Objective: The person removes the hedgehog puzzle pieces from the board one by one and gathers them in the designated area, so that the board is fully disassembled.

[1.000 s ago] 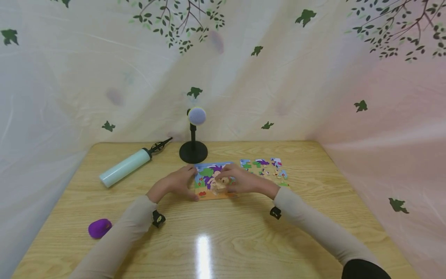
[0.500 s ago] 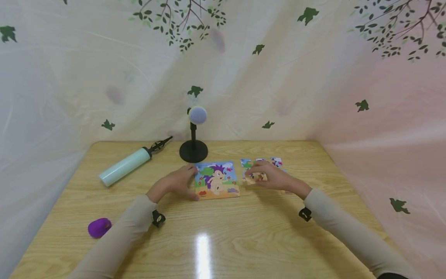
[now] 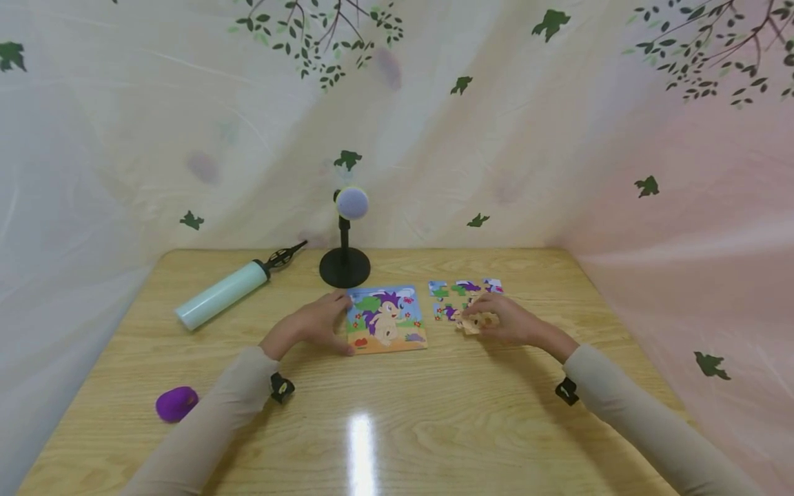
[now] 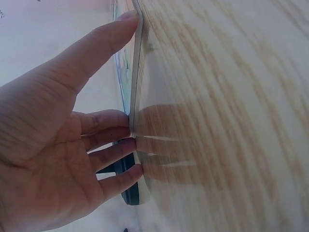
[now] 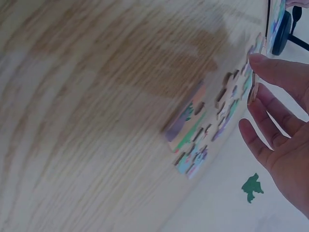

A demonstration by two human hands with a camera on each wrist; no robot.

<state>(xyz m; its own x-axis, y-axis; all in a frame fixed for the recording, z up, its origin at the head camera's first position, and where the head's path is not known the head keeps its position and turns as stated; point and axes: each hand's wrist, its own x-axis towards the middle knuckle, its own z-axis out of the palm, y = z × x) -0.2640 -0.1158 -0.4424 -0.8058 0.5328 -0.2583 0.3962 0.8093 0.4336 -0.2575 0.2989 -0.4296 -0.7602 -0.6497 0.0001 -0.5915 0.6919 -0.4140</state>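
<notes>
A colourful puzzle board (image 3: 387,321) with a purple-maned animal lies at the table's middle. My left hand (image 3: 313,324) rests against its left edge; in the left wrist view the thumb and straight fingers (image 4: 113,140) touch the board's rim (image 4: 137,87). To the right lie several loose puzzle pieces (image 3: 462,290), also seen in the right wrist view as loose pieces (image 5: 200,130). My right hand (image 3: 509,321) is at their near side and pinches a tan puzzle piece (image 3: 476,322). Thumb and forefinger hold that piece (image 5: 254,87) by its edge.
A mint cylinder pump (image 3: 222,295) with a black nozzle lies at the back left. A black stand with a grey ball (image 3: 344,265) is just behind the board. A purple lump (image 3: 176,404) sits near the front left. Leaf-print curtains enclose the wooden table (image 3: 397,427).
My right hand lifted a tan piece off the board and carried it right, down to the loose pieces. The left hand has stayed on the board's edge.
</notes>
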